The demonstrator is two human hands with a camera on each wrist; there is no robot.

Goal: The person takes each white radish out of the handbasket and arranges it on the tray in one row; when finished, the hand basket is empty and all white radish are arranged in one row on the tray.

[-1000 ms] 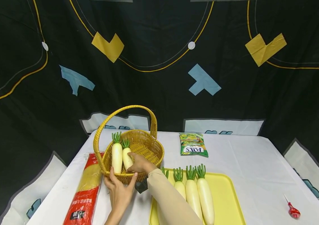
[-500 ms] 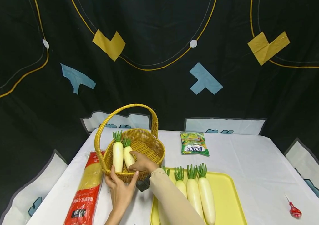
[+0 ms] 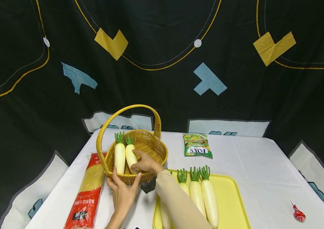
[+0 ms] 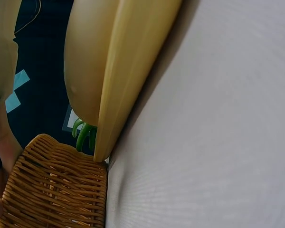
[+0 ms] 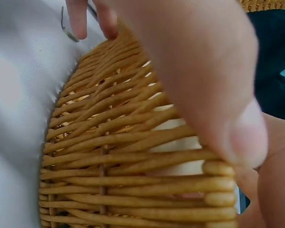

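Observation:
My left hand holds the near rim of the yellow wicker basket, thumb and fingers spread along it. In the right wrist view a thumb hooks over the rim of the basket. Two white radishes with green tops are inside. One radish lies at the left; my right hand reaches over the rim and grips the other radish beside it, fingertips and thumb along its right side. The basket wall shows in the left wrist view; no left fingers show clearly there.
A yellow tray with several more radishes lies right of the basket, partly under my right sleeve. A red and yellow noodle packet lies at the left, a green candy bag behind, a red lollipop far right.
The radish under my right hand has shifted slightly toward the back of the basket, with the hand following. My left hand stays at the rim. The whole view has drifted a little.

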